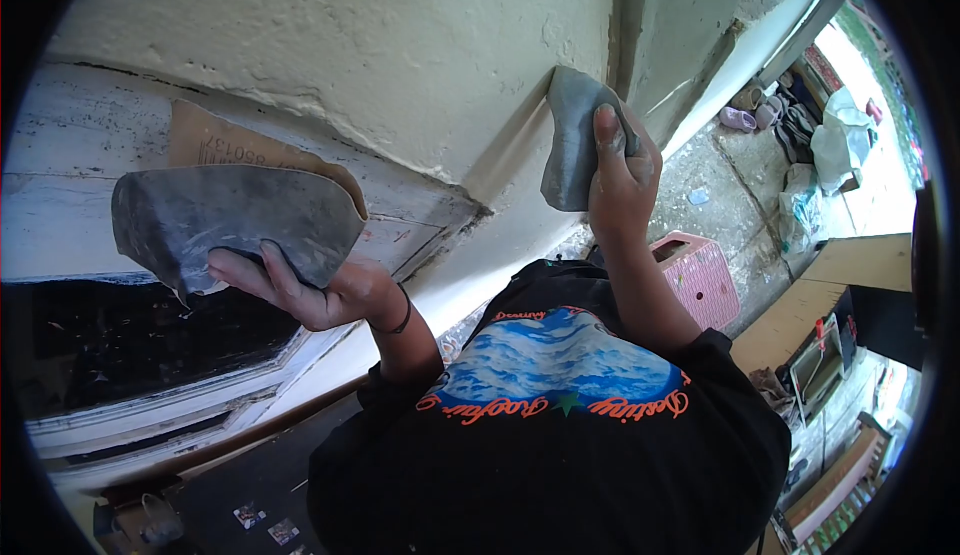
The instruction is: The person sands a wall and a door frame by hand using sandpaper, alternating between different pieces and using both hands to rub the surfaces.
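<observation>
A large curved sheet of sandpaper [240, 213], dusty grey on its visible face, is in my left hand [310, 290]. My fingers lie closed over its lower edge. Its brown paper backing, with printed numbers, shows behind along the top. Up and to the right, my right hand [625, 180] grips a smaller, folded grey piece of sandpaper [573, 145]. The thumb presses on its face while the other fingers are mostly hidden behind. This piece overlaps the cream wall [400, 55] near its corner. White dust coats the fingers of both hands.
White-painted wooden trim [85, 140] runs along the wall at left, above a dark glass pane [150, 355]. A pink perforated plastic stool [705, 280] stands on the concrete floor by my right arm. Shoes [738, 119], plastic bags [800, 205] and wooden boards [860, 260] lie further right.
</observation>
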A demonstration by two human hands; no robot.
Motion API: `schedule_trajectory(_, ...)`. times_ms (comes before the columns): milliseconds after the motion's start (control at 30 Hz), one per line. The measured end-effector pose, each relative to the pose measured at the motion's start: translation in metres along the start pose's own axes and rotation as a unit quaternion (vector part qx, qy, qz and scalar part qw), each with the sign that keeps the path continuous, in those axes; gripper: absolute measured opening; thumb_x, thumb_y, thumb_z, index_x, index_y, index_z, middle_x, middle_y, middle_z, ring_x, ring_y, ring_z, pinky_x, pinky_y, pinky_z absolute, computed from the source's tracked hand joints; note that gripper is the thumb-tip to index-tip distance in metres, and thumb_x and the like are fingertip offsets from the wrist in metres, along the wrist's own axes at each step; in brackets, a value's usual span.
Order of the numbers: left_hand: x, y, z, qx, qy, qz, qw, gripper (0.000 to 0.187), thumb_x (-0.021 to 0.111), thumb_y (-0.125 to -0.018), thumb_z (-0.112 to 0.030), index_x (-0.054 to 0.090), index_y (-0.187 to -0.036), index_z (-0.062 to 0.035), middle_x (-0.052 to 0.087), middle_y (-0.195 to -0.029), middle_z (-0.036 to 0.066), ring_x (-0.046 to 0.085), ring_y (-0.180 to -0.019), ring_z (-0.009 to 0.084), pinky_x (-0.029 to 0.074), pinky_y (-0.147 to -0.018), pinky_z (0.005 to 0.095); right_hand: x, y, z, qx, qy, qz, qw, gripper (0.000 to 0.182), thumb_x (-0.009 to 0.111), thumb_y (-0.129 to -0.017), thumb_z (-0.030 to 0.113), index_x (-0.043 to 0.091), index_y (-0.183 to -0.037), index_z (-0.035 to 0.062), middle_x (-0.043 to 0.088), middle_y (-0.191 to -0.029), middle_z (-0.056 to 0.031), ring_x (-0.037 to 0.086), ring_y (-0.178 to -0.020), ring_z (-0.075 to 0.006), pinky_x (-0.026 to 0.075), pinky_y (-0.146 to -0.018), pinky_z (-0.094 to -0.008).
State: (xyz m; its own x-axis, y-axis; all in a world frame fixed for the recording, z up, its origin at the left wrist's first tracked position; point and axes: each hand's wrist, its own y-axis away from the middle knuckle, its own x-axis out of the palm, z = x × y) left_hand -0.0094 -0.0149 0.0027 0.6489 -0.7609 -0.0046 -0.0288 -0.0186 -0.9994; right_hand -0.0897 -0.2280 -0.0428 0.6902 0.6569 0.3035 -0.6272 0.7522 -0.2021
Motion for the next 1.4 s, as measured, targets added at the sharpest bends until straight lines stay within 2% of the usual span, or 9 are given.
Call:
schedule_trajectory(33, 0.001, -0.001, -0.001, 0.0, 0.003, 0.01, 1.0, 0.03, 0.042, -0.091, -0.009, 0.053, -0.118, -0.0001, 0.027, -0.139, 0.028, 0.018, -0.133, 0.0428, 0.019, -0.106, 0.0564, 0.002, 0.001, -0.004, -0.002, -0.001, 0.0, 1.0, 0.033, 0.055, -0.091, 0.025, 0.06, -0.104, -0.0046, 0.06, -0.085, -0.0046, 0.052, -0.08, -0.011, 0.041, -0.071, -0.0227)
schedule_trajectory(100, 0.0, 0.0, 0.0, -0.001, 0.013, 0.008, 1.0, 0.031, 0.042, -0.09, -0.008, 0.053, -0.118, -0.0001, 0.027, -0.139, 0.029, 0.018, -0.133, 0.043, 0.018, -0.106, 0.0567, 0.008, 0.003, -0.014, -0.318, 0.188, -0.091, 0.925, 0.028, 0.058, -0.086, 0.014, 0.06, -0.108, -0.0031, 0.064, -0.099, -0.0137, 0.06, -0.092, -0.0218, 0.044, -0.079, -0.0276)
schedule_trajectory(167, 0.001, 0.0, 0.0, -0.004, 0.021, 0.008, 1.0, 0.031, 0.042, -0.09, -0.008, 0.053, -0.118, -0.0001, 0.026, -0.14, 0.029, 0.018, -0.133, 0.0432, 0.018, -0.106, 0.0571, 0.018, 0.007, -0.014, -0.355, 0.238, -0.035, 0.903, 0.039, 0.056, -0.076, -0.002, 0.057, -0.115, -0.0017, 0.056, -0.117, -0.0215, 0.051, -0.113, -0.0344, 0.038, -0.094, -0.0392)
schedule_trajectory(267, 0.0, 0.0, 0.0, -0.002, 0.027, 0.006, 1.0, 0.031, 0.041, -0.09, -0.008, 0.053, -0.118, 0.0001, 0.026, -0.14, 0.029, 0.018, -0.132, 0.0437, 0.017, -0.105, 0.058, 0.032, 0.017, -0.045, -0.333, 0.288, 0.06, 0.896, 0.061, 0.055, -0.066, -0.004, 0.047, -0.126, -0.0013, 0.039, -0.135, -0.0236, 0.032, -0.13, -0.0376, 0.022, -0.105, -0.0483)
schedule_trajectory(533, -0.002, 0.001, 0.0, -0.009, 0.001, 0.015, 1.0, 0.047, 0.039, -0.091, -0.036, 0.052, -0.12, -0.0008, 0.025, -0.14, 0.029, 0.018, -0.132, 0.0443, 0.016, -0.105, 0.059, 0.057, -0.017, -0.022, -0.396, 0.227, 0.0, 0.89, 0.071, 0.051, -0.056, -0.008, 0.044, -0.127, -0.005, 0.034, -0.138, -0.0247, 0.026, -0.132, -0.0408, 0.019, -0.106, -0.0507)
schedule_trajectory(633, 0.0, -0.002, 0.0, 0.03, 0.052, 0.009, 0.998, 0.036, 0.046, -0.091, -0.015, 0.049, -0.119, 0.0075, 0.028, -0.139, 0.028, 0.022, -0.132, 0.0401, 0.025, -0.106, 0.0489, 0.052, 0.015, -0.059, -0.398, 0.249, 0.049, 0.882, 0.064, 0.054, -0.06, -0.008, 0.047, -0.123, -0.0061, 0.04, -0.134, -0.0242, 0.034, -0.127, -0.0411, 0.025, -0.105, -0.0505)
schedule_trajectory(1067, 0.0, -0.001, 0.003, 0.042, 0.042, 0.002, 0.998, 0.039, 0.046, -0.091, -0.019, 0.049, -0.119, 0.0087, 0.029, -0.139, 0.029, 0.023, -0.132, 0.041, 0.023, -0.107, 0.0494, 0.049, 0.022, -0.076, -0.394, 0.245, 0.076, 0.883, 0.067, 0.057, -0.057, -0.012, 0.048, -0.123, -0.0052, 0.037, -0.134, -0.0284, 0.031, -0.128, -0.0443, 0.025, -0.104, -0.0517)
schedule_trajectory(1267, -0.001, 0.0, 0.001, 0.036, 0.043, 0.002, 0.998, 0.039, 0.046, -0.091, -0.019, 0.05, -0.118, 0.0081, 0.03, -0.138, 0.029, 0.023, -0.132, 0.0408, 0.022, -0.107, 0.0498, 0.07, -0.028, -0.017, -0.439, 0.203, -0.042, 0.874, 0.065, 0.055, -0.061, -0.009, 0.045, -0.125, -0.0066, 0.037, -0.134, -0.0282, 0.03, -0.128, -0.0446, 0.025, -0.104, -0.0518)
schedule_trajectory(1400, 0.002, -0.001, 0.001, 0.034, 0.059, -0.005, 0.998, 0.038, 0.047, -0.092, -0.02, 0.049, -0.118, 0.0077, 0.029, -0.139, 0.028, 0.022, -0.132, 0.0403, 0.022, -0.107, 0.05, 0.055, 0.001, -0.057, -0.445, 0.223, 0.048, 0.866, 0.064, 0.055, -0.061, -0.007, 0.046, -0.124, -0.0056, 0.038, -0.134, -0.028, 0.03, -0.128, -0.0449, 0.025, -0.104, -0.0518)
